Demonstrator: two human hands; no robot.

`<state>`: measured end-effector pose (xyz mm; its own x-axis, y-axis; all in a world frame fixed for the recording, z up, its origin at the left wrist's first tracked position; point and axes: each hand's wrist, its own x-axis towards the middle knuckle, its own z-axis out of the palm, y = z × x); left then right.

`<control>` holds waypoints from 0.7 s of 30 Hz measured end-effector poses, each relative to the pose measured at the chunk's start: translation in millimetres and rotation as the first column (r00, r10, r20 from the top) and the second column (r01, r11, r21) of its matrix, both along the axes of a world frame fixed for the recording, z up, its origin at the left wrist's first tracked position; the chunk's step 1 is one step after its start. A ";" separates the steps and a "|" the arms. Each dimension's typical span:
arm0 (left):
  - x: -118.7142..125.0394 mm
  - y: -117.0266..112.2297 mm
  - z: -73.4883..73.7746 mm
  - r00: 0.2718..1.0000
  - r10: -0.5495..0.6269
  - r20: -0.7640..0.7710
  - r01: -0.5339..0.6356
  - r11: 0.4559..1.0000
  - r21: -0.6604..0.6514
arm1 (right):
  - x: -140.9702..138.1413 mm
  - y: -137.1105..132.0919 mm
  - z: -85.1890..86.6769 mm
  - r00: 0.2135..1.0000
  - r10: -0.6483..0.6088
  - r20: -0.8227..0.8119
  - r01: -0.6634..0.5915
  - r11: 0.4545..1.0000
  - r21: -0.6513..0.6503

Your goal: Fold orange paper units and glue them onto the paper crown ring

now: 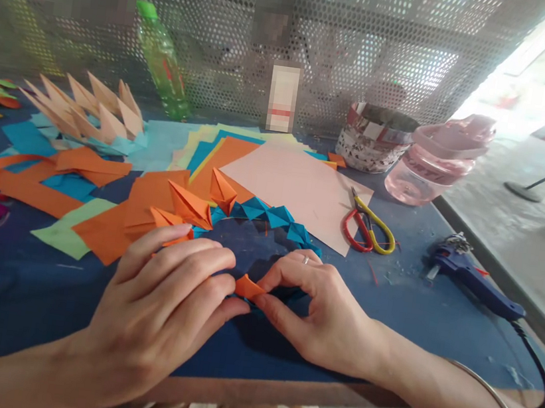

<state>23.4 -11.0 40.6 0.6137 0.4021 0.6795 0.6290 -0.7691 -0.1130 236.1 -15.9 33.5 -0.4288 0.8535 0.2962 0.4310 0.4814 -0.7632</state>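
Left hand (163, 310) and right hand (320, 317) pinching an orange paper unit (247, 288)
Both hands' fingers are clamping it, just below a teal origami chain (266, 214).

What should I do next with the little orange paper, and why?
I'd gently press the small orange folded paper onto the nearby end of the curved chain of blue folded pieces. Your left hand and right hand are both pinching it right beside that chain, and orange folded pieces already sit along the chain's other end, so this seems the likely spot.
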 end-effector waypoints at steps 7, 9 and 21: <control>-2.0 -1.8 -2.6 1.000 0.013 -0.005 -0.013 1.000 -0.010 | -0.4 -1.7 2.4 1.000 0.015 0.017 -0.016 1.000 0.008; -2.4 -2.2 -2.9 1.000 0.021 -0.010 -0.021 0.999 -0.026 | 0.0 -1.8 3.3 0.999 0.031 0.023 -0.031 0.999 0.008; -2.1 -3.0 -0.7 0.999 0.044 0.001 -0.044 0.999 -0.021 | -0.2 -1.1 -1.9 0.992 0.039 0.123 -0.051 0.994 0.092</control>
